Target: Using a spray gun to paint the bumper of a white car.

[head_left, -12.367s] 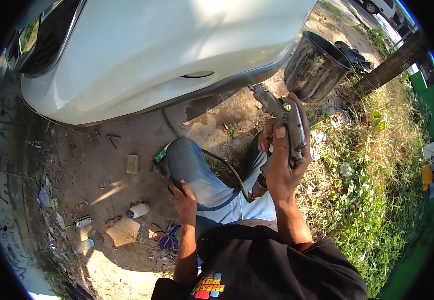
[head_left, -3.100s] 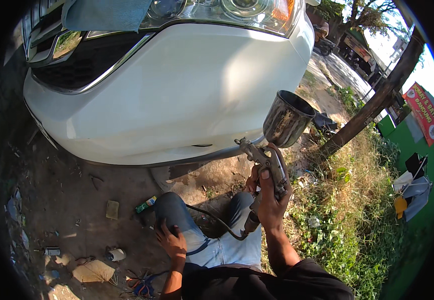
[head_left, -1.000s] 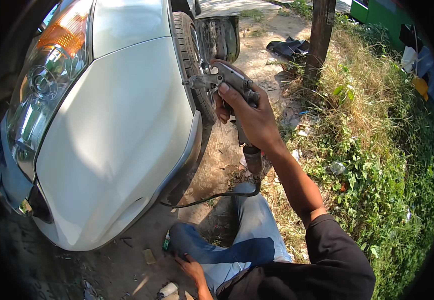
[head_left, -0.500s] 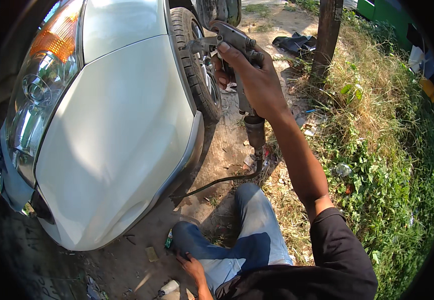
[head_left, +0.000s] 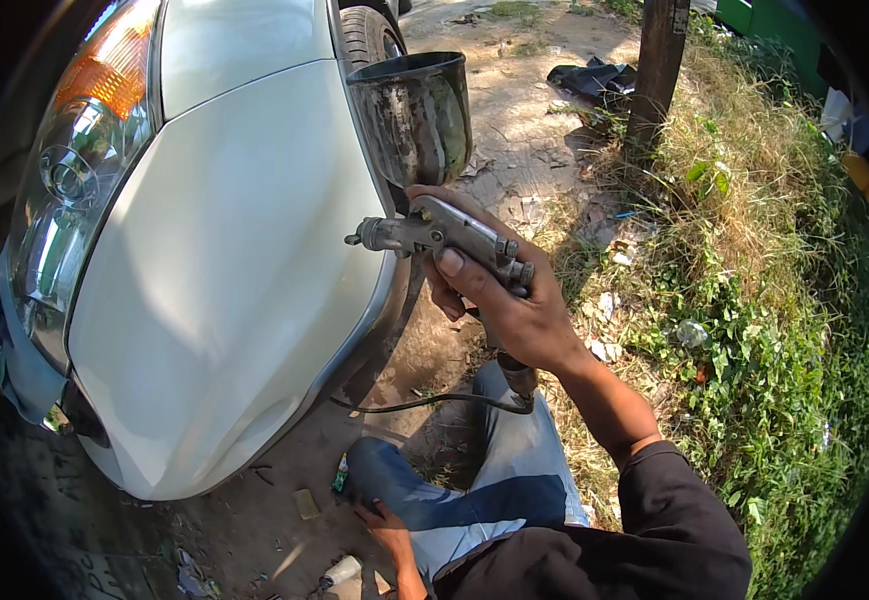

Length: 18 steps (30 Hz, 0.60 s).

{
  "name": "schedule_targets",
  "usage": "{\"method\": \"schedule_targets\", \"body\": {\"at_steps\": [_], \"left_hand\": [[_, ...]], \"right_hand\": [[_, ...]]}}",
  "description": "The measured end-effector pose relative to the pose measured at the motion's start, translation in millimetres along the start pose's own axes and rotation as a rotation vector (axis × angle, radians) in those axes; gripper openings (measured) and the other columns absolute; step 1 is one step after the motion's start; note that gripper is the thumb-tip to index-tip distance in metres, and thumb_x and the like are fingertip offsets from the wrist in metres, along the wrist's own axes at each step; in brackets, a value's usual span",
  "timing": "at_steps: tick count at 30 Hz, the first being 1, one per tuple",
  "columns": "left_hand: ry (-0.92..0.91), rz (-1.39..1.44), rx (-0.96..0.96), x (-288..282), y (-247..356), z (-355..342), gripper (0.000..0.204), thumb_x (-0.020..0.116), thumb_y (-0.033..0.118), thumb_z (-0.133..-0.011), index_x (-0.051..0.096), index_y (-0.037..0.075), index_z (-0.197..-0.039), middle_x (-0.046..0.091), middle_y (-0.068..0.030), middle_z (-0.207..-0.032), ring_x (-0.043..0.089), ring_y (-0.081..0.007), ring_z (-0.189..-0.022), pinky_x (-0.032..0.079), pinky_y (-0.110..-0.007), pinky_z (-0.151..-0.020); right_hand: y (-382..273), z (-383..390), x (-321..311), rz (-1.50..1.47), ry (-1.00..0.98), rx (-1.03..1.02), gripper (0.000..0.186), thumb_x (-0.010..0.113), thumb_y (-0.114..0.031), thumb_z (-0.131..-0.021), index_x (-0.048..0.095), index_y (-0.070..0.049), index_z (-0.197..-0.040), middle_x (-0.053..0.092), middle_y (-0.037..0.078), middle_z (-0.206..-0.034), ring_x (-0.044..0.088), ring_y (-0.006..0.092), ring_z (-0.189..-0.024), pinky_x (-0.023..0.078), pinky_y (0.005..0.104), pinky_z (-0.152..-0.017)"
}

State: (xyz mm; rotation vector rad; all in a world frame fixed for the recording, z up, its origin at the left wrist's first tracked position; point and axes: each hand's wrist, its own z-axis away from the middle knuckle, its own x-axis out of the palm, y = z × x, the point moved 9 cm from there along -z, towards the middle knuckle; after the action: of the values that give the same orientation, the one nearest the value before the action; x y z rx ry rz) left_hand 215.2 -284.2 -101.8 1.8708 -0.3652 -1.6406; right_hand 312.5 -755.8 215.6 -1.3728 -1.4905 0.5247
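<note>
My right hand (head_left: 514,300) grips a metal spray gun (head_left: 454,238), its nozzle pointing left toward the car's pale bumper (head_left: 219,270). On top of the gun sits a stained metal paint cup (head_left: 416,115), open at its rim. A dark air hose (head_left: 434,402) hangs from below the grip and runs left under the bumper edge. The nozzle is apart from the painted surface. My left hand (head_left: 387,530) rests on my bent knee, fingers stretched out, holding nothing.
The headlight (head_left: 79,180) with its orange lamp lies at the left, and a front tyre (head_left: 369,38) behind the cup. A wooden post (head_left: 657,75) and dark plastic sheet (head_left: 591,82) stand beyond. Grass and weeds (head_left: 734,330) line the right side. Litter lies near my left hand.
My right hand has brought the spray gun down and nearer, so the whole cup now shows above it. The hose has lowered with it. My left hand stays on the knee.
</note>
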Motion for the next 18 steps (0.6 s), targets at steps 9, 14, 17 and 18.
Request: {"method": "schedule_targets", "body": {"at_steps": [9,14,17,18], "left_hand": [[-0.006,-0.026,0.031,0.0,0.8,-2.5,0.041,0.052,0.013,-0.103,0.05,-0.005,-0.14,0.053,-0.0346,-0.135,0.052,-0.0517,-0.125,0.04,-0.057,-0.103],[-0.014,-0.07,0.012,3.1,5.0,-3.2,0.041,0.052,0.013,-0.103,0.05,-0.004,-0.141,0.053,-0.0338,-0.137,0.052,-0.0505,-0.127,0.04,-0.056,-0.104],[-0.009,-0.071,-0.01,3.3,1.4,-4.4,0.041,0.052,0.012,-0.103,0.05,-0.004,-0.141,0.052,-0.0339,-0.138,0.052,-0.0507,-0.128,0.041,-0.056,-0.105],[-0.01,-0.041,-0.02,2.8,2.5,-3.8,0.041,0.052,0.011,-0.103,0.05,-0.004,-0.141,0.052,-0.0339,-0.139,0.051,-0.0509,-0.129,0.041,-0.056,-0.105]], "right_hand": [[-2.8,-22.1,-8.8,0.025,0.008,-0.003,0.052,0.064,-0.024,-0.109,0.051,-0.009,-0.156,0.058,-0.006,-0.082,0.05,0.003,-0.073,0.042,0.0214,-0.063],[-5.7,-52.9,-27.2,-0.006,0.023,-0.033,0.051,0.064,-0.025,-0.108,0.052,-0.007,-0.155,0.058,-0.004,-0.079,0.051,0.0043,-0.069,0.043,0.022,-0.06],[-13.1,-70.5,-33.6,-0.04,0.013,-0.099,0.042,0.064,-0.024,-0.108,0.06,-0.004,-0.145,0.061,-0.001,-0.077,0.054,0.0063,-0.066,0.045,0.0249,-0.058],[-13.8,-76.5,-36.2,-0.043,0.013,-0.099,0.042,0.064,-0.024,-0.108,0.06,-0.004,-0.145,0.061,-0.001,-0.077,0.054,0.0063,-0.066,0.045,0.0249,-0.058]]}}
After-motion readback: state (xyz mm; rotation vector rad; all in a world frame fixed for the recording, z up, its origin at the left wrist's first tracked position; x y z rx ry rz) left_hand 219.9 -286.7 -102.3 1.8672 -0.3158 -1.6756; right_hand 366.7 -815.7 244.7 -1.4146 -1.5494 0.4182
